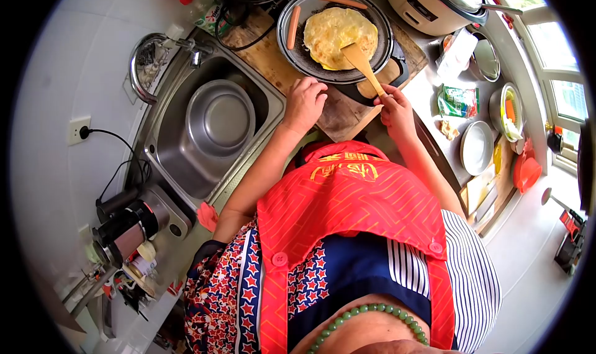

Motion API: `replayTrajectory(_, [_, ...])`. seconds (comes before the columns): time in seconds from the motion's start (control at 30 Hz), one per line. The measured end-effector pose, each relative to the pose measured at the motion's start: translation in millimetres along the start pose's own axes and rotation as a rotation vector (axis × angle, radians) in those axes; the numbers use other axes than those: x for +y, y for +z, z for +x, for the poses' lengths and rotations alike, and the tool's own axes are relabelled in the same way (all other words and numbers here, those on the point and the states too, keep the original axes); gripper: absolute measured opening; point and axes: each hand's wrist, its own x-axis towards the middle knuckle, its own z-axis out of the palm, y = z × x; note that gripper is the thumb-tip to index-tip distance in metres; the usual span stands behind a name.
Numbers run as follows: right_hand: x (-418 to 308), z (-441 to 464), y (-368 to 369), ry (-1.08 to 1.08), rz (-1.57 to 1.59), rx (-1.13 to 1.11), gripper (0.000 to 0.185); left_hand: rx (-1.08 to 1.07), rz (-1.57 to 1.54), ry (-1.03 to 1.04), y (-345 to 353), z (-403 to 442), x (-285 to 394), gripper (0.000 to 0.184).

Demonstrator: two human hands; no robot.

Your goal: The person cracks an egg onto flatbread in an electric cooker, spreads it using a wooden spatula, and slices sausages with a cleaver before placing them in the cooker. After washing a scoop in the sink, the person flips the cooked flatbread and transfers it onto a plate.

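Observation:
A round dark pan (297, 59) sits on a wooden board, holding a golden flat pancake (335, 31) and two sausages, one sausage (293, 27) on the left and another sausage (341, 1) at the far side. My right hand (397, 113) is closed on the handle end of a wooden spatula (359, 61), whose blade rests on the pancake's lower right edge. Just below the pan's near rim is my left hand (303, 105), fingers loosely bent and somewhat apart, with no object visible in it.
Left of the board (338, 121) is a steel sink (167, 140) with a metal basin (220, 115) and a faucet (139, 74). A rice cooker (422, 9) stands at the back right. Along the right counter are a green packet (458, 101), a plate (477, 148) and a red basket (528, 171).

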Motion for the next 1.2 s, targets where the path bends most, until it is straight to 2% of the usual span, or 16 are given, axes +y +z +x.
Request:
replayTrajectory(0.13, [8.8, 8.0, -20.9, 0.024, 0.049, 0.065, 0.026, -0.026, 0.008, 0.029, -5.2, 13.3, 2.9, 0.015])
replayTrajectory(0.23, [0.8, -9.6, -2.9, -0.073, 0.062, 0.026, 0.025, -0.026, 0.020, 0.043, -29.8, 17.2, -13.1, 0.015])
replayTrajectory(0.33, [9.1, 3.6, -10.0, 0.019, 0.081, 0.054, 0.023, -0.017, 0.034, 0.076, -36.7, 23.4, -23.9, 0.014])
replayTrajectory(0.37, [5.2, 12.4, -29.7, 0.044, 0.103, 0.041, 0.023, -0.017, 0.057, 0.092, -25.7, 30.9, -6.6, 0.014])
replayTrajectory(0.47, [3.2, 5.8, -21.8, -0.044, 0.081, 0.035, 0.022, -0.043, -0.002, 0.067, -28.5, 22.0, -5.5, 0.014])
replayTrajectory(0.63, [-10.9, 30.7, -53.6, 0.009, 0.052, 0.022, 0.022, -0.043, -0.047, 0.050, 13.0, 9.7, 19.2, 0.013])
replayTrajectory(0.73, [-20.1, 31.8, -54.5, -0.039, -0.001, 0.005, 0.021, -0.065, -0.111, -0.025, 25.3, -1.4, 22.6, 0.013])
replayTrajectory(0.9, [-28.6, 43.9, -63.4, -0.098, -0.061, 0.070, 0.017, -0.083, -0.109, -0.068, 32.5, -3.6, 34.4, 0.014])
replayTrajectory(1.2, [-24.5, 48.1, -62.3, -0.071, -0.097, 0.049, 0.018, -0.129, -0.126, -0.127, 36.2, -15.4, 41.6, 0.016])
